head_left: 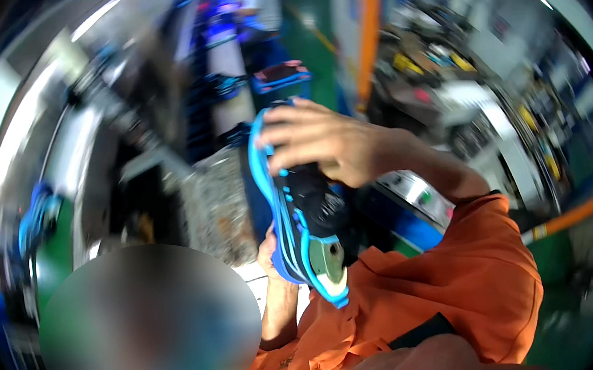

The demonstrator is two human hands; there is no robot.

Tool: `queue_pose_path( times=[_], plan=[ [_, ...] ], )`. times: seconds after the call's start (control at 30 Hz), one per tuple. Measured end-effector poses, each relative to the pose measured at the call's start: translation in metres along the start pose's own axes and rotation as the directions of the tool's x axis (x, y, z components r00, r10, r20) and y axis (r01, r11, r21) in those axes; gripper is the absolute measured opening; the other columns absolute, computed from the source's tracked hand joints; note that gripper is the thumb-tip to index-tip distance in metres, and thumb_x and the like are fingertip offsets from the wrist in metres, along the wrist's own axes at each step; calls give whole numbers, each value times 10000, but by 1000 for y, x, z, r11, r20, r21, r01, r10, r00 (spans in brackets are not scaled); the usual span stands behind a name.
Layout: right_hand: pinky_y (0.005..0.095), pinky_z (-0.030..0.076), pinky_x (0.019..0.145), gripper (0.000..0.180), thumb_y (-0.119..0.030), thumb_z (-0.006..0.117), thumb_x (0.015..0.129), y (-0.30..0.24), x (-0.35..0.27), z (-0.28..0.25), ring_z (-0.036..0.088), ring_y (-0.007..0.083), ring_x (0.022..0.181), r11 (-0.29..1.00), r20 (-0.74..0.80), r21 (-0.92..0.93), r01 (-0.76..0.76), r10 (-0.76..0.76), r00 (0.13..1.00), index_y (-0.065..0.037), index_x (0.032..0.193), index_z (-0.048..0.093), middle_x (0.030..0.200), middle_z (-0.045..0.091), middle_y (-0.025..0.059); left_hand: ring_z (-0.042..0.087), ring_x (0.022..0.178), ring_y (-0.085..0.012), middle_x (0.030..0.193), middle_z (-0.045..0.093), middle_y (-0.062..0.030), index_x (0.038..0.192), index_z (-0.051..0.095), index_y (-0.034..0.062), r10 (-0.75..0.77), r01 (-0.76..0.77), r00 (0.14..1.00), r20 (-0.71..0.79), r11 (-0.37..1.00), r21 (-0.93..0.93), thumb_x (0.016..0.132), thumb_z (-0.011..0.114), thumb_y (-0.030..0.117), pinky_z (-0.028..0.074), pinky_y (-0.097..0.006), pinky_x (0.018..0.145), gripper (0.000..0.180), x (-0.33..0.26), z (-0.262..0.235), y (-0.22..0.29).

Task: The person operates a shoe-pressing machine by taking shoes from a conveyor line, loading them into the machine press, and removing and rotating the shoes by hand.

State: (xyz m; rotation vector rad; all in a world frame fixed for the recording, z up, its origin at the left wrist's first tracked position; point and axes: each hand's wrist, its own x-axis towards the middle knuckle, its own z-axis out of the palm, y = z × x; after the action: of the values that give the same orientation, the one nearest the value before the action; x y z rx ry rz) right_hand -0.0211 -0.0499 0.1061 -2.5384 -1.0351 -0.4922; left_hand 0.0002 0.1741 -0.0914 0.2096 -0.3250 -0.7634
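I hold a black sports shoe [306,217] with a bright blue sole up close in front of my orange shirt, standing on end. My right hand [321,142] wraps over its upper end, fingers curled across the blue sole edge. My left hand [269,255] supports its lower end from behind; the shoe mostly hides it. A grey patch shows at the shoe's lower end, near my chest.
A blurred-out person is at the lower left [148,330]. Behind the shoe is a grey speckled surface [215,209]. Blue crates [280,77] and an orange post [370,27] stand farther back. A cluttered workbench [465,96] is at the right. Another person [255,0] stands far off.
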Motion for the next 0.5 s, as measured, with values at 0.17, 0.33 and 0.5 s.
queue_pose_path(
  times=[0.17,0.33,0.5],
  plan=[
    [345,379,1019,816,-129,740,692,6,-190,35,473,219,1218,226,-216,972,65,754,620,17,1384,333,1314,484,149,536,1142,-300,1290,500,-188,1377,312,-56,0,7,1000,-17,890,455,801,610,238,392,-389,1016,712,82,48,-105],
    [262,439,877,624,-55,763,589,5,-295,51,564,124,946,241,-265,957,-159,952,-153,11,1167,538,1012,619,47,514,1152,-249,1290,494,-169,1385,319,-57,-116,66,993,18,680,730,782,599,138,375,-338,1003,692,130,46,-249],
    [260,479,801,604,-25,749,585,5,-400,32,589,102,860,260,-258,964,-61,845,-468,-6,1156,552,983,633,32,466,1211,-227,1347,455,-166,1414,258,-79,-312,146,942,122,711,688,844,572,122,315,-330,1040,682,163,68,-362]
  ],
)
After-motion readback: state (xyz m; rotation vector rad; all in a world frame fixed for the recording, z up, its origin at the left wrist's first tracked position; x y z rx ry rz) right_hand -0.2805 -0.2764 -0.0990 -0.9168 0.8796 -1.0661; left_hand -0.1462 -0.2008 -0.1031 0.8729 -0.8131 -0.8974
